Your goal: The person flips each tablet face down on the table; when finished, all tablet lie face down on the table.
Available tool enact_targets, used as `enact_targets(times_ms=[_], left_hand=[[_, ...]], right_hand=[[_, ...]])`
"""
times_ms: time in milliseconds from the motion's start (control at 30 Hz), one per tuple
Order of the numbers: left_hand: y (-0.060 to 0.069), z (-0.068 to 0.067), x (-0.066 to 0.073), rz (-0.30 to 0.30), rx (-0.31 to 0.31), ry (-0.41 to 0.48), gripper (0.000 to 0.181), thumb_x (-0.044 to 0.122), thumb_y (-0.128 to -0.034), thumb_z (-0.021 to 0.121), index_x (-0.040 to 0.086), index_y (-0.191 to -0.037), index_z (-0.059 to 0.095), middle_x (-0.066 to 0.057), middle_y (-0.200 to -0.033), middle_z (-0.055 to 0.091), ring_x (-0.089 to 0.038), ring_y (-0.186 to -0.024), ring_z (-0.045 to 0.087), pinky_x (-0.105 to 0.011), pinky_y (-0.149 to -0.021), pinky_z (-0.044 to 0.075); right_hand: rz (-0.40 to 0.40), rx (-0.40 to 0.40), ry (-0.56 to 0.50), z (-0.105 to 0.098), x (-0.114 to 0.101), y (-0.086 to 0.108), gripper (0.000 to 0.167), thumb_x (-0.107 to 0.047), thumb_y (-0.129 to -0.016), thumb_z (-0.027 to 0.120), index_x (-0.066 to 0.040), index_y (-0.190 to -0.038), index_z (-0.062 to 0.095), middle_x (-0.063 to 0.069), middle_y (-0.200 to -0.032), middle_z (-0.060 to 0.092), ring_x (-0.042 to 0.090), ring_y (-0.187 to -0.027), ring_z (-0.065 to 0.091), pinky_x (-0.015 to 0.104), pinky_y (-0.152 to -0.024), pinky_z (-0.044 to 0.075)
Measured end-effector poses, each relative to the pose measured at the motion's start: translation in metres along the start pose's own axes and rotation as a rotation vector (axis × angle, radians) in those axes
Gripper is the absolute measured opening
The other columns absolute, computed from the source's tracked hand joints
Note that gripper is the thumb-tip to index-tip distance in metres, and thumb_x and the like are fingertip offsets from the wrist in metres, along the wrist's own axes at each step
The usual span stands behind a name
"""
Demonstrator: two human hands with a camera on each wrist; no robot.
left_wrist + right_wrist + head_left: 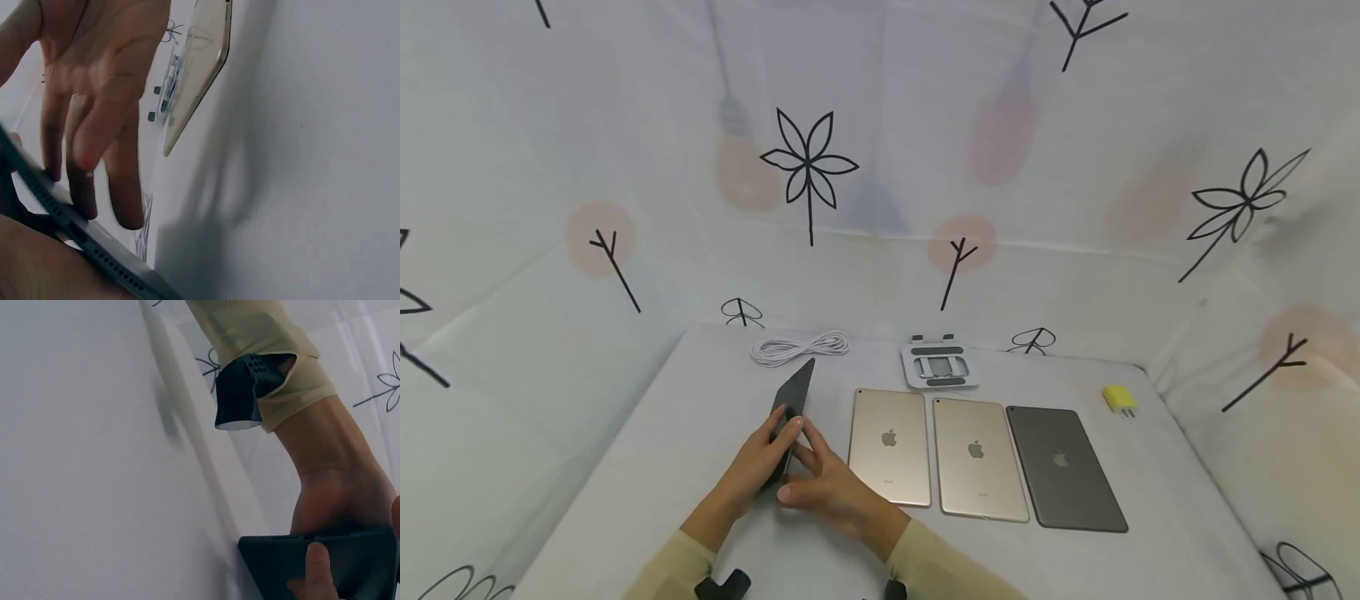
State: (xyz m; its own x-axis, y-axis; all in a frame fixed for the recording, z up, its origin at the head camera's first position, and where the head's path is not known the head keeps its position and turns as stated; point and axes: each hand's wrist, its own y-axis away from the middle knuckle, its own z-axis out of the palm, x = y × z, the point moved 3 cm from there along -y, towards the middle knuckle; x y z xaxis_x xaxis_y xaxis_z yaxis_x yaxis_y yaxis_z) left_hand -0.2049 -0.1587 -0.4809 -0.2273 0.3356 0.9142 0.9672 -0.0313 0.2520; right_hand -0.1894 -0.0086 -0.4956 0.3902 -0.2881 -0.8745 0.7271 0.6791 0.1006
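Observation:
A dark tablet stands tilted on its side at the left of the table. My left hand grips it, thumb on one face and palm behind the other. My right hand is just right of the tablet, thumb spread and fingers extended against its face. In the left wrist view, the tablet's edge shows a port and speaker holes, with the right hand's fingers beyond it. The right wrist view has a fingertip on the tablet's dark surface. The lower part of the tablet is partly hidden by the hands.
Two gold tablets and a dark grey tablet lie face down in a row. Behind them are a white folding stand and a coiled white cable. A yellow plug adapter lies at the far right.

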Motion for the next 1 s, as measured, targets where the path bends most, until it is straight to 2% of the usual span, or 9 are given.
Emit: enact_targets(times_ms=[167, 300, 400, 467, 567, 700, 833, 933, 1000], left_hand=[[0.003, 0.001, 0.002, 0.035, -0.038, 0.031, 0.085, 0.064, -0.1005, 0.045, 0.013, -0.164, 0.021, -0.024, -0.167, 0.018, -0.046, -0.153, 0.014, -0.070, -0.117, 0.017], [0.006, -0.001, 0.004, 0.055, -0.096, 0.129, 0.078, 0.054, -0.1039, 0.046, 0.014, -0.164, 0.017, -0.021, -0.169, 0.010, -0.043, -0.155, 0.004, -0.070, -0.119, 0.008], [0.007, -0.004, 0.007, 0.083, -0.141, 0.219, 0.077, 0.050, -0.1051, 0.045, 0.014, -0.165, 0.012, -0.019, -0.170, 0.003, -0.043, -0.155, -0.005, -0.073, -0.116, 0.000], [0.007, -0.006, 0.009, 0.106, -0.159, 0.265, 0.076, 0.048, -0.1056, 0.042, 0.014, -0.165, 0.010, -0.020, -0.170, 0.003, -0.044, -0.155, -0.006, -0.075, -0.115, -0.001], [0.007, -0.008, 0.013, 0.139, -0.181, 0.332, 0.071, 0.046, -0.1066, 0.036, 0.012, -0.164, 0.011, -0.022, -0.168, 0.011, -0.045, -0.154, 0.007, -0.072, -0.117, 0.008], [0.006, -0.011, 0.015, 0.156, -0.185, 0.395, 0.065, 0.044, -0.1070, 0.030, 0.012, -0.163, 0.018, -0.021, -0.162, 0.028, -0.041, -0.146, 0.031, -0.048, -0.113, 0.033], [0.004, -0.015, 0.014, 0.169, -0.163, 0.469, 0.060, 0.039, -0.1092, 0.031, 0.011, -0.162, 0.022, -0.017, -0.160, 0.033, -0.028, -0.139, 0.040, -0.030, -0.102, 0.044], [0.003, -0.018, 0.013, 0.191, -0.138, 0.532, 0.058, 0.035, -0.1109, 0.034, 0.011, -0.162, 0.022, -0.015, -0.161, 0.033, -0.017, -0.134, 0.047, -0.027, -0.098, 0.050], [0.003, -0.020, 0.011, 0.213, -0.116, 0.564, 0.058, 0.033, -0.1113, 0.037, 0.011, -0.162, 0.021, -0.014, -0.160, 0.034, -0.013, -0.129, 0.052, -0.028, -0.095, 0.054]], right_hand=[[-0.004, -0.003, 0.047, 0.003, 0.001, -0.001, 0.109, -0.007, -0.085, 0.080, -0.037, -0.164, 0.011, 0.014, -0.171, 0.011, 0.046, -0.150, 0.026, 0.049, -0.111, 0.043], [-0.037, 0.008, 0.132, 0.004, -0.003, 0.002, 0.104, -0.007, -0.085, 0.080, -0.032, -0.164, 0.017, 0.011, -0.170, 0.017, 0.046, -0.151, 0.023, 0.055, -0.115, 0.037], [-0.066, 0.020, 0.212, 0.005, -0.010, 0.004, 0.099, -0.006, -0.086, 0.079, -0.032, -0.163, 0.022, 0.003, -0.168, 0.025, 0.041, -0.153, 0.023, 0.058, -0.118, 0.032], [-0.085, 0.025, 0.257, 0.005, -0.016, 0.005, 0.097, -0.006, -0.087, 0.078, -0.033, -0.163, 0.024, -0.002, -0.166, 0.030, 0.037, -0.153, 0.024, 0.058, -0.119, 0.029], [-0.107, 0.028, 0.291, 0.005, -0.023, 0.007, 0.096, -0.009, -0.087, 0.079, -0.033, -0.162, 0.025, -0.003, -0.165, 0.033, 0.031, -0.152, 0.028, 0.057, -0.118, 0.031], [-0.132, 0.068, 0.366, 0.002, -0.028, 0.008, 0.095, -0.009, -0.086, 0.081, -0.032, -0.161, 0.028, 0.000, -0.162, 0.039, 0.029, -0.148, 0.036, 0.056, -0.117, 0.034], [-0.135, 0.161, 0.429, -0.008, -0.026, 0.008, 0.094, -0.002, -0.082, 0.080, -0.027, -0.160, 0.034, 0.009, -0.159, 0.041, 0.035, -0.137, 0.047, 0.052, -0.110, 0.044], [-0.107, 0.255, 0.436, -0.019, -0.023, 0.010, 0.095, 0.003, -0.080, 0.079, -0.024, -0.160, 0.035, 0.018, -0.159, 0.037, 0.043, -0.130, 0.053, 0.051, -0.103, 0.050], [-0.084, 0.309, 0.437, -0.026, -0.022, 0.012, 0.096, 0.003, -0.080, 0.078, -0.021, -0.161, 0.032, 0.021, -0.160, 0.035, 0.044, -0.129, 0.054, 0.052, -0.103, 0.050]])
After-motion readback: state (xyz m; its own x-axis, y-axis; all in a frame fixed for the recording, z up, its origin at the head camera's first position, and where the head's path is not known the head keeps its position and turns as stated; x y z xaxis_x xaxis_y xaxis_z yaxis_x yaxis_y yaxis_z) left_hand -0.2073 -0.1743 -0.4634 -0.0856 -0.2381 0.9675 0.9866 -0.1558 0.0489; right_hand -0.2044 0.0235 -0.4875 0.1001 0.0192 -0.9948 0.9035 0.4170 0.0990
